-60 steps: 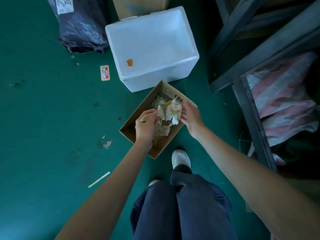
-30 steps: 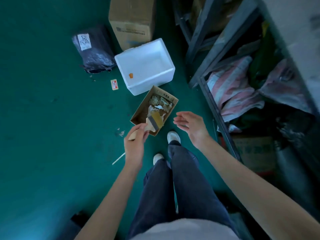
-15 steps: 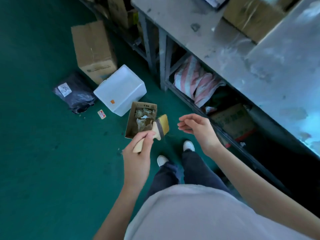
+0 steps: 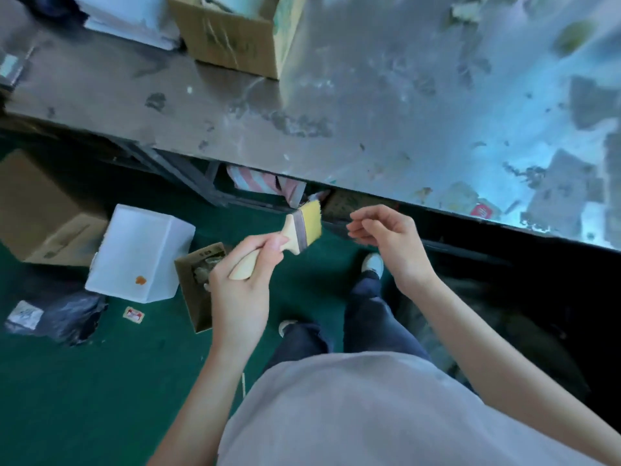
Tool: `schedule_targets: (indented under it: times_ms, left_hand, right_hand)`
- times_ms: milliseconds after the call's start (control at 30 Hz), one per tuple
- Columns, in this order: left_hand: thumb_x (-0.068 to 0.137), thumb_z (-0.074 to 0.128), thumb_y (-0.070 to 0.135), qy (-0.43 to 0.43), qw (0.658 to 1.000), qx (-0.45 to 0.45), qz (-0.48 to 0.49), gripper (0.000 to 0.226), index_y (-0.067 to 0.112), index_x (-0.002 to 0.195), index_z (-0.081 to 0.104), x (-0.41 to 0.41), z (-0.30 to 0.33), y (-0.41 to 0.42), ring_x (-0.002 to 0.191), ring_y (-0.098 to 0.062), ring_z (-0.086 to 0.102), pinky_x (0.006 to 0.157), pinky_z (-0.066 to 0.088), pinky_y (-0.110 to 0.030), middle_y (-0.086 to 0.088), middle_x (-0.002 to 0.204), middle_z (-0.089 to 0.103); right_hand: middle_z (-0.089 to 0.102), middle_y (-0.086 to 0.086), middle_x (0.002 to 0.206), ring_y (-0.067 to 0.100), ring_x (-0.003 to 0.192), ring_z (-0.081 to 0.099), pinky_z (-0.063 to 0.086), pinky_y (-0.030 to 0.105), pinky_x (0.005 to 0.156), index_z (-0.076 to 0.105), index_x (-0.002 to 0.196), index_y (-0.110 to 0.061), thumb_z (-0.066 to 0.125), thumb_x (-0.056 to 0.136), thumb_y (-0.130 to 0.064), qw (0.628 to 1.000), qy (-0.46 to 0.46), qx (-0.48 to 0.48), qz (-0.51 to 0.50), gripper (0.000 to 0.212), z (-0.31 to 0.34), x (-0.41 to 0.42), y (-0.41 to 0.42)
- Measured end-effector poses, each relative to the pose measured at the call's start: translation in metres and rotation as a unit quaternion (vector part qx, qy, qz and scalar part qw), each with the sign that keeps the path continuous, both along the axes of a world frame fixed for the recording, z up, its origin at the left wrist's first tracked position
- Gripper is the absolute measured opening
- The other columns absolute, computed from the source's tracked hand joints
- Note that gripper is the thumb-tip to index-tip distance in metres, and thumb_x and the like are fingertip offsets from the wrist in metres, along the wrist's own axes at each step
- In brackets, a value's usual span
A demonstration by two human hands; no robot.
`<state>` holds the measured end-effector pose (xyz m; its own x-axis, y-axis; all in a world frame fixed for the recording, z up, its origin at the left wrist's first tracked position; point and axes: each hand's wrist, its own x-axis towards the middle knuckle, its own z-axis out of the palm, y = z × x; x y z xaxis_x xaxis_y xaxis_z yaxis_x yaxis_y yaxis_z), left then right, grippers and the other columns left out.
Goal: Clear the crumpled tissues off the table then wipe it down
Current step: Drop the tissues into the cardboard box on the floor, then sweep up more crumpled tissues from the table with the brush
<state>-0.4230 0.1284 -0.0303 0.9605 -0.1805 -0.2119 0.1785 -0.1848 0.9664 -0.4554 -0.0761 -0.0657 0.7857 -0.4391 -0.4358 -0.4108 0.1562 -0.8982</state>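
Table (image 4: 386, 105) fills the top of the view, grey and worn, its near edge running down toward the right. Surface is blotchy with marks and glare; at the right end, close to the near edge, lie small scraps and flat bits of paper (image 4: 484, 210), too blurred to say whether any are crumpled tissues. A cardboard box (image 4: 232, 31) stands at the far left part of the table.

Green floor (image 4: 84, 381) below holds a white foam box (image 4: 141, 253) and, touching its right side, a small open carton (image 4: 196, 290) with pale crumpled stuff inside, likely the tissues already binned. A bigger brown box (image 4: 37, 210) sits at the left edge of the view.

Left hand (image 4: 242, 284) is closed around the wooden handle of a brush (image 4: 292, 230), bristles pointing up toward the table's near edge, not touching it. Right hand (image 4: 386, 240) is empty, fingers loosely curled and half open, just beside the bristles, below the table edge.

Judgement: clearing looks mostly done, since crumpled material sits in the carton and no obvious wads show on the table. Remaining: the small litter at the right end and the whole wipe-down, which does not look started. No cloth in view; the brush seems to be the tool in hand.
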Motion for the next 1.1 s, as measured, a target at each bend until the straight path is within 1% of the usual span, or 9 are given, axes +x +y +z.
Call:
schedule_targets:
  times_ms: [133,200,300,367,433,533,667,800,1100]
  left_hand:
    - [0.090,0.063,0.031,0.001,0.998,-0.051,-0.028,0.015,0.028,0.083,0.077,0.025,0.005,-0.053,0.093,-0.014,0.071,0.084,0.057,-0.027,0.003,0.091,0.075]
    - [0.089,0.064,0.032,-0.007,0.998,-0.053,-0.034,0.014,0.029,0.084,0.077,0.036,0.007,-0.085,0.092,-0.015,0.071,0.083,0.056,-0.023,0.004,0.091,0.075]
    - [0.088,0.067,0.030,-0.011,0.998,-0.056,-0.023,0.011,0.030,0.083,0.077,0.049,0.005,-0.133,0.087,-0.012,0.072,0.082,0.056,-0.022,0.006,0.088,0.076]
    - [0.086,0.070,0.027,-0.002,0.998,-0.063,-0.019,0.008,0.030,0.084,0.077,0.057,0.003,-0.165,0.087,-0.013,0.072,0.083,0.056,-0.027,0.005,0.089,0.076]
    - [0.085,0.073,0.023,-0.005,0.998,-0.048,-0.032,0.007,0.029,0.085,0.076,0.066,0.002,-0.195,0.092,-0.016,0.071,0.085,0.055,-0.031,0.004,0.093,0.076]
    - [0.083,0.074,0.013,-0.012,0.998,-0.035,-0.044,0.016,0.029,0.084,0.075,0.077,0.002,-0.238,0.090,-0.008,0.069,0.079,0.053,-0.020,0.006,0.093,0.076]
    - [0.082,0.074,0.004,-0.014,0.998,0.000,-0.055,0.025,0.029,0.084,0.074,0.091,0.004,-0.282,0.084,-0.002,0.066,0.072,0.048,-0.015,0.012,0.090,0.075]
    - [0.084,0.071,0.004,-0.033,0.996,0.040,-0.069,0.018,0.021,0.089,0.073,0.111,0.008,-0.305,0.082,-0.005,0.065,0.071,0.047,-0.015,0.010,0.090,0.074]
    - [0.090,0.066,0.012,-0.095,0.971,0.108,-0.190,0.020,0.031,0.086,0.068,0.163,0.006,-0.319,0.068,0.006,0.061,0.061,0.044,-0.011,0.026,0.080,0.068]
  right_hand:
    - [0.067,0.007,0.078,0.018,0.073,0.064,0.051,0.021,0.070,0.065,0.083,-0.013,0.042,0.091,0.006,0.999,0.001,0.015,-0.046,0.031,-0.001,0.002,-0.051]
    - [0.066,0.007,0.077,0.019,0.074,0.064,0.052,0.020,0.073,0.065,0.082,-0.013,0.042,0.091,0.006,0.998,-0.001,0.019,-0.067,0.031,0.001,0.005,-0.082]
    - [0.065,0.010,0.078,0.022,0.077,0.062,0.050,0.022,0.075,0.065,0.082,-0.013,0.042,0.091,0.006,0.996,0.005,0.022,-0.085,0.031,0.007,0.012,-0.129]
    - [0.065,0.012,0.079,0.024,0.078,0.061,0.049,0.026,0.077,0.065,0.083,-0.012,0.042,0.091,0.006,0.995,0.009,0.016,-0.094,0.030,0.011,0.017,-0.159]
    - [0.063,0.012,0.078,0.023,0.076,0.060,0.051,0.020,0.073,0.064,0.084,-0.008,0.041,0.090,0.008,0.995,0.002,0.014,-0.101,0.029,0.016,0.023,-0.184]
    - [0.062,0.011,0.076,0.020,0.073,0.060,0.051,0.015,0.070,0.063,0.085,-0.006,0.040,0.090,0.009,0.994,-0.002,0.013,-0.111,0.029,0.021,0.030,-0.221]
    - [0.063,0.015,0.080,0.022,0.076,0.060,0.050,0.025,0.077,0.063,0.086,-0.005,0.040,0.089,0.009,0.991,0.006,0.010,-0.135,0.027,0.021,0.041,-0.261]
    - [0.063,0.014,0.079,0.022,0.074,0.060,0.050,0.024,0.075,0.064,0.083,-0.008,0.040,0.088,0.009,0.986,0.005,0.011,-0.164,0.029,0.018,0.053,-0.285]
    - [0.064,0.012,0.076,0.015,0.067,0.061,0.049,0.014,0.067,0.064,0.080,-0.011,0.041,0.088,0.008,0.974,0.004,-0.009,-0.225,0.031,0.010,0.082,-0.288]
